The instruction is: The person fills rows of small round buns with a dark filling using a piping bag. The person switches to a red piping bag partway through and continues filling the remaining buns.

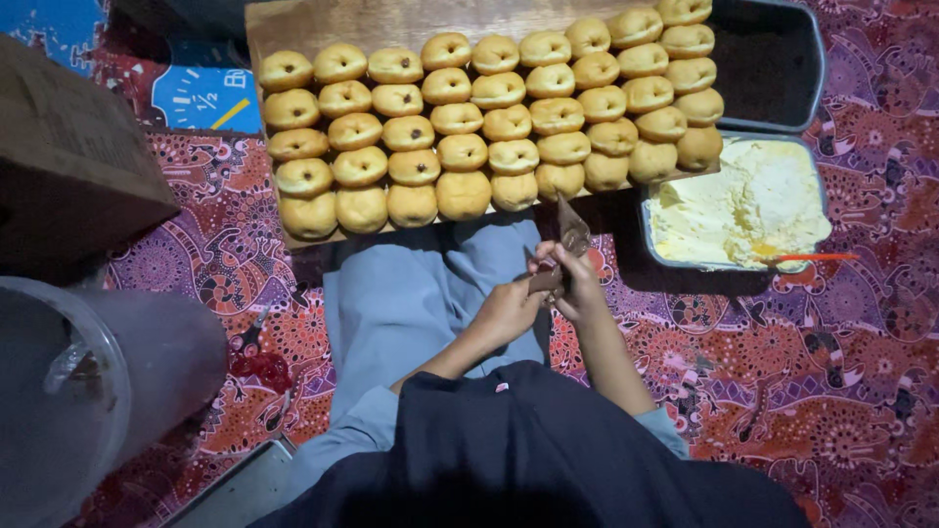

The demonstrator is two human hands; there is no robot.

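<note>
- The left hand (504,313) and the right hand (577,279) meet over the lap, both closed around a brown piping bag (562,256) whose pointed upper end rises toward the board.
- The bag sits just below the near edge of a wooden board (323,24) that carries rows of round filled buns (460,152), many showing a dark dot of filling on top.
- The floor is covered with a patterned cloth (831,372) in red, purple and orange; the person sits on it in a grey-blue garment.
- To the right of the board, a metal tray (648,235) holds pale yellow cream with an orange-handled tool (812,257) resting in it.
- Behind it lies a dark empty-looking tray (817,68).
- At left stand a cardboard box (68,166) and a translucent plastic tub (108,381). The light is dim.
</note>
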